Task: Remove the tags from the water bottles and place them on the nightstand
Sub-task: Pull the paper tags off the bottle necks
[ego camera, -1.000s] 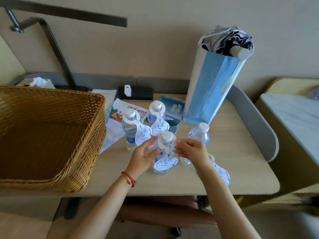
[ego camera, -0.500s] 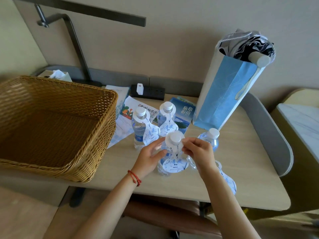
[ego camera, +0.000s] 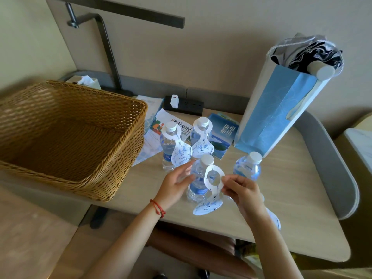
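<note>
Several small clear water bottles with white caps stand on the pale wooden nightstand (ego camera: 298, 200). The two rear bottles (ego camera: 168, 150) (ego camera: 201, 135) wear white hanging tags round their necks. The front bottle (ego camera: 198, 178) has a bare neck; my left hand (ego camera: 177, 182) rests against its side with fingers spread. My right hand (ego camera: 239, 190) pinches a white tag (ego camera: 211, 190) by its ring, just in front of that bottle, its lower end hanging to the tabletop. The right bottle (ego camera: 248, 168) has no tag. Another tag (ego camera: 274, 218) lies on the top, partly under my right forearm.
A large wicker basket (ego camera: 112, 162) fills the left side. A blue paper bag (ego camera: 281, 111) holding a folded umbrella stands at the back right. Leaflets (ego camera: 177, 127), a blue booklet (ego camera: 223, 135), a power strip (ego camera: 187, 104) and a lamp arm (ego camera: 108, 49) sit behind. A grey padded rim (ego camera: 338, 162) bounds the right edge.
My right hand has lifted the tag off the front bottle's neck and drawn it toward me. The head camera has swung left, shifting the scene to the right.
</note>
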